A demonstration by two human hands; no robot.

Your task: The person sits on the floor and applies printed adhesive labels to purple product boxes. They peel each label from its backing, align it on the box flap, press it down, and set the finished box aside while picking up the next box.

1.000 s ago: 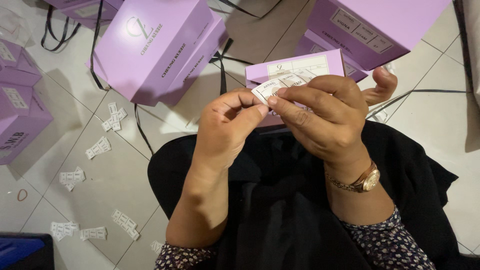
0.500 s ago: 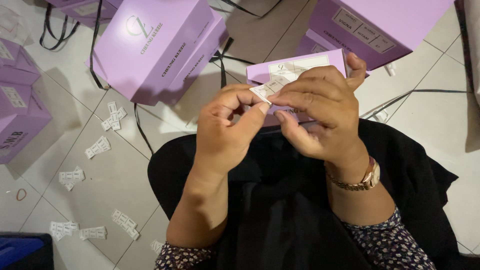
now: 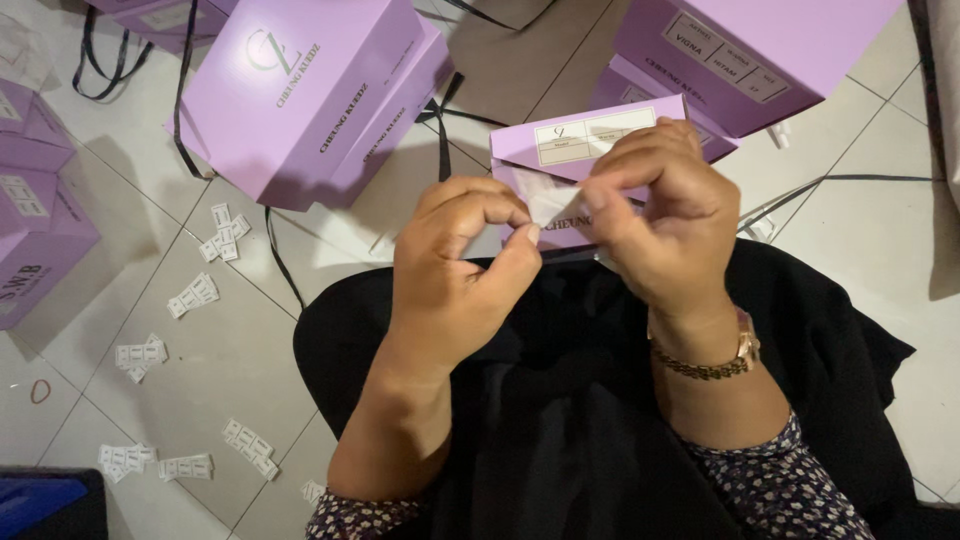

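Pinching a small white label (image 3: 556, 205) between both thumbs and forefingers — left hand (image 3: 455, 265) and right hand (image 3: 665, 215) closed on it above the lilac box (image 3: 560, 150) — calls for a light, steady grip on its edges.

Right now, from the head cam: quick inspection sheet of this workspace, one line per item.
Surface: pale tiled floor; person seated, black cloth over lap.
Job's things: small white slip pinched between both hands; lilac box with blank label right behind them.
Clutter: white label strips scattered on tiles; rubber band at left.
Grippers: left hand and right hand raised, fingertips meeting on the slip.
Cables: nothing seen; only black ribbon.
Surroundings: large lilac box and more lilac boxes around.
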